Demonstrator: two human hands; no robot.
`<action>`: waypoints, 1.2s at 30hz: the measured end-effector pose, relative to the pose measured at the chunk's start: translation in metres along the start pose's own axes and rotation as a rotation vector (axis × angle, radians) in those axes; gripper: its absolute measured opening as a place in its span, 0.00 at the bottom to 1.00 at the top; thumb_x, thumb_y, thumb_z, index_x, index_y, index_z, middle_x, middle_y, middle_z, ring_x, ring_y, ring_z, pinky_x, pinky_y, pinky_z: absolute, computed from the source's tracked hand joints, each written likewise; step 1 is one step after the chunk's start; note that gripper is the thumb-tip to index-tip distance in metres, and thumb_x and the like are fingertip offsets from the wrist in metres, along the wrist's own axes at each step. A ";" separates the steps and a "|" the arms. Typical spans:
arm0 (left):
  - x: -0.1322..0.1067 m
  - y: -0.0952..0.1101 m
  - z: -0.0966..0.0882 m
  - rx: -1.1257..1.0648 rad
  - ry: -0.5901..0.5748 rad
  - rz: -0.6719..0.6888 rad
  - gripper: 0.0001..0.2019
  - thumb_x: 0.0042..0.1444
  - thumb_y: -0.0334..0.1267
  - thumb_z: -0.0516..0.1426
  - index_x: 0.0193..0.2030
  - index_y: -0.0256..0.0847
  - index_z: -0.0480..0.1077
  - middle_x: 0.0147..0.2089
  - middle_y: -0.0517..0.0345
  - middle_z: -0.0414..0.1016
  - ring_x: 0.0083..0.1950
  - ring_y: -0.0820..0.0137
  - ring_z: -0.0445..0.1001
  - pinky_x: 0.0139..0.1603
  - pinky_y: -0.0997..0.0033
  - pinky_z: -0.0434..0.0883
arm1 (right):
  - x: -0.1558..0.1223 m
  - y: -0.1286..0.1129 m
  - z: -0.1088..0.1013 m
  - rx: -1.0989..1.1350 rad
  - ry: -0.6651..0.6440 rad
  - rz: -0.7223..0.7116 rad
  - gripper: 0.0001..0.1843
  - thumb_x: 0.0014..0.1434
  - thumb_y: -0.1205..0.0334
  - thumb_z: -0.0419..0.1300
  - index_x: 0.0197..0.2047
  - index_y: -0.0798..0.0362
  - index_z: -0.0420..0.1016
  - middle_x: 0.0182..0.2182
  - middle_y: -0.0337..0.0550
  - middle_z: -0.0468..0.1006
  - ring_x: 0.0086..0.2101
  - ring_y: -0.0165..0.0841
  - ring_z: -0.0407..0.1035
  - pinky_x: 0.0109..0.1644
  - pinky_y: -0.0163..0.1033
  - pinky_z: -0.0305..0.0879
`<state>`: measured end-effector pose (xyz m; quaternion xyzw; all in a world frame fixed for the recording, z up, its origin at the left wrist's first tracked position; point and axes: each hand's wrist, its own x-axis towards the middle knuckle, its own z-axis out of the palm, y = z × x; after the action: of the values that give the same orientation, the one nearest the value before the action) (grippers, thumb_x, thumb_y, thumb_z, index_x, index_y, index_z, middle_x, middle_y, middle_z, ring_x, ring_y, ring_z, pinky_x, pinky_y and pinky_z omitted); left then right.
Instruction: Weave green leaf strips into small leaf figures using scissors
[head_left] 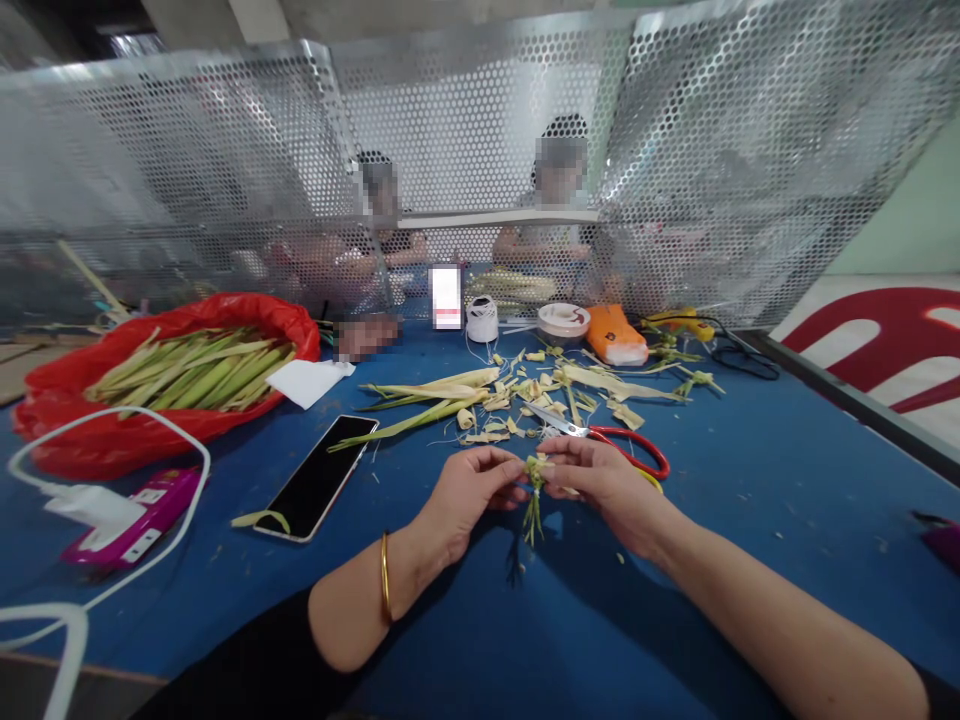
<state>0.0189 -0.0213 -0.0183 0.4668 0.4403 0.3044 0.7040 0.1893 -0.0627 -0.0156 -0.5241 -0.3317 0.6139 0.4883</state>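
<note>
My left hand (469,492) and my right hand (596,478) meet over the blue table (720,480), both pinching a small woven piece of green leaf strips (534,488) whose loose ends hang down. A gold bangle sits on my left wrist. Red-handled scissors (609,440) lie just behind my right hand. Leaf strips and cut scraps (517,395) are scattered beyond my hands.
A red bag of green leaves (169,375) sits at left. A black phone (315,478) and a pink power bank (139,515) with white cable lie near. Thread spool (482,318), tape (563,320), orange tool (615,335), perforated metal screen (480,150) with people behind.
</note>
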 end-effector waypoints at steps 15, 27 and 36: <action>-0.003 -0.001 0.001 -0.075 -0.021 -0.092 0.11 0.45 0.36 0.67 0.35 0.33 0.75 0.30 0.54 0.76 0.28 0.75 0.74 0.29 0.77 0.70 | 0.002 0.003 0.000 -0.188 0.017 -0.155 0.23 0.42 0.57 0.71 0.41 0.53 0.70 0.27 0.38 0.77 0.29 0.32 0.72 0.39 0.39 0.66; -0.003 0.007 -0.002 -0.251 -0.037 -0.137 0.05 0.50 0.30 0.62 0.35 0.34 0.73 0.32 0.53 0.76 0.29 0.73 0.76 0.31 0.76 0.73 | 0.003 0.005 -0.005 -0.457 0.055 -0.417 0.05 0.53 0.60 0.61 0.32 0.52 0.72 0.25 0.37 0.72 0.28 0.31 0.67 0.33 0.37 0.62; -0.004 0.006 -0.003 -0.166 -0.073 -0.115 0.13 0.48 0.39 0.65 0.38 0.36 0.72 0.35 0.55 0.75 0.33 0.73 0.74 0.33 0.74 0.71 | 0.001 0.007 -0.001 -0.475 0.036 -0.454 0.05 0.54 0.59 0.62 0.32 0.51 0.73 0.23 0.37 0.73 0.27 0.33 0.69 0.33 0.38 0.65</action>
<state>0.0148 -0.0214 -0.0121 0.3915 0.4139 0.2816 0.7720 0.1884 -0.0641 -0.0224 -0.5466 -0.5653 0.3854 0.4828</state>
